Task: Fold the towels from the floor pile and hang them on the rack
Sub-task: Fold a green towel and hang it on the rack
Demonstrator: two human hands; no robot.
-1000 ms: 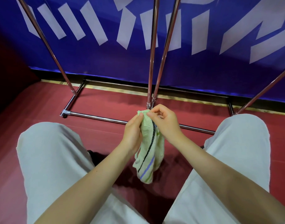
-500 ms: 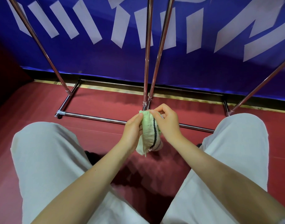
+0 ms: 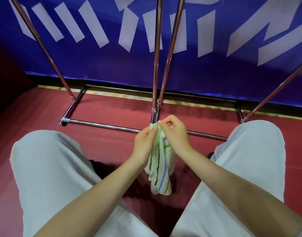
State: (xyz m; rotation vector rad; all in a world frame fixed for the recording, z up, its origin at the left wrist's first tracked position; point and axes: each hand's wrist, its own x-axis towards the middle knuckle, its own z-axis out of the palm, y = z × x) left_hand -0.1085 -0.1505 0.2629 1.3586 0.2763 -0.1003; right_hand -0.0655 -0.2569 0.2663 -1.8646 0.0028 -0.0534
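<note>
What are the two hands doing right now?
Left hand: pinching the top edge of the towel.
Right hand: pinching the same top edge, fingers curled.

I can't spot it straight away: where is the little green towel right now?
In the head view the green towel hangs mid-frame between the person's knees, its top edge pinched by the left hand and right hand, just in front of the rack's bottom bar.
</note>
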